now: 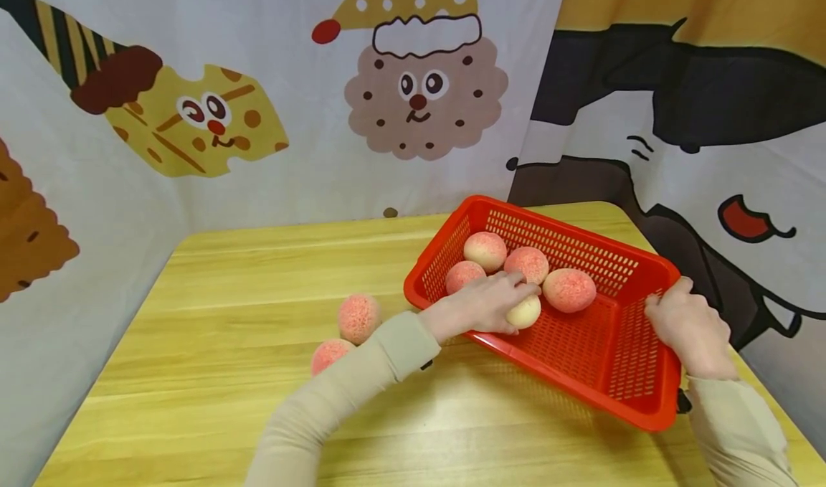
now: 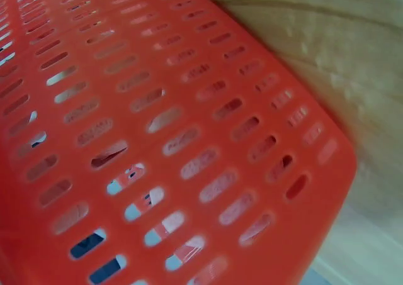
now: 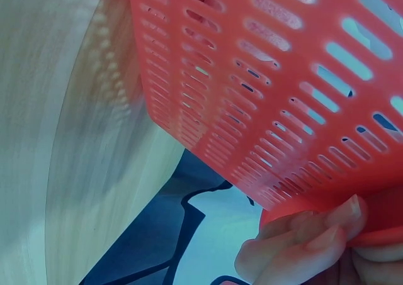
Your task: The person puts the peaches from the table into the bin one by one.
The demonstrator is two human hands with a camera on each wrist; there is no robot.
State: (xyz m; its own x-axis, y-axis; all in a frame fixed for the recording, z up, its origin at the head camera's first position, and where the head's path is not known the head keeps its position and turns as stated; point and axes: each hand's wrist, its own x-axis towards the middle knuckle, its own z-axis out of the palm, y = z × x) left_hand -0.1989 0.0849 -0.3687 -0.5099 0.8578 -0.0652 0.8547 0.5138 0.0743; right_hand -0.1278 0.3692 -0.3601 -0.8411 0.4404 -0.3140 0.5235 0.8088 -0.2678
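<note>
A red perforated plastic basket (image 1: 584,343) sits on the right of the table, with pink-and-cream peaches (image 1: 570,290) gathered in its left half. My left hand (image 1: 493,302) reaches over the near rim, its fingers curled round a peach (image 1: 525,313) whose cream side shows. My right hand (image 1: 690,327) grips the basket's right end; in the right wrist view, that hand's curled fingers (image 3: 296,247) hold the rim from beneath. The left wrist view is filled by the perforated basket wall (image 2: 182,140), and my left hand is hidden there.
Two more peaches (image 1: 358,318) lie on the wooden table (image 1: 219,315), left of the basket; my left forearm partly covers the nearer one. A cartoon-printed curtain (image 1: 310,128) hangs behind the table and along its sides.
</note>
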